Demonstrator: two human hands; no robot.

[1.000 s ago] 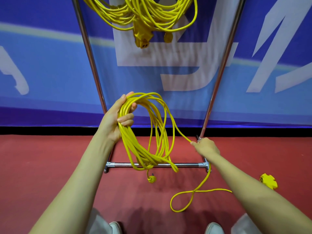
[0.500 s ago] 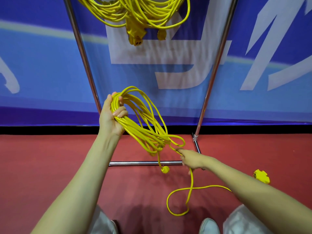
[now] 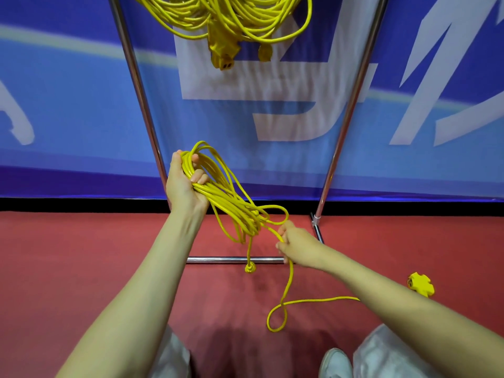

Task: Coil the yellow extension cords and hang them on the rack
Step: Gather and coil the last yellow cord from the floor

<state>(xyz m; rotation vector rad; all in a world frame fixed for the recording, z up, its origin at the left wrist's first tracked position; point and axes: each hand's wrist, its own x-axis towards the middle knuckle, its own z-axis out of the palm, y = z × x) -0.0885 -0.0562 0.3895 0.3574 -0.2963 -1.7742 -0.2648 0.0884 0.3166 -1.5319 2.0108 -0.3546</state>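
Observation:
My left hand (image 3: 185, 184) grips the top of a coil of yellow extension cord (image 3: 231, 205), whose loops slant down to the right. A small yellow plug (image 3: 250, 267) dangles from the coil. My right hand (image 3: 297, 245) holds the loose strand just below the coil. That strand runs down in a loop on the red floor (image 3: 276, 317) to a yellow multi-way socket (image 3: 421, 284) at the right. Another coiled yellow cord (image 3: 226, 17) hangs at the top of the metal rack (image 3: 351, 105), its socket end dangling.
The rack's two chrome uprights and its base bar (image 3: 234, 259) stand before a blue banner wall (image 3: 68, 105). My white shoe (image 3: 335, 362) and light trouser legs show at the bottom edge. Red floor spreads left and right.
My right hand moved from the rack's right foot leftward and up to the coil's lower end with the strand. The coil swung to slant right, and the floor loop shortened slightly.

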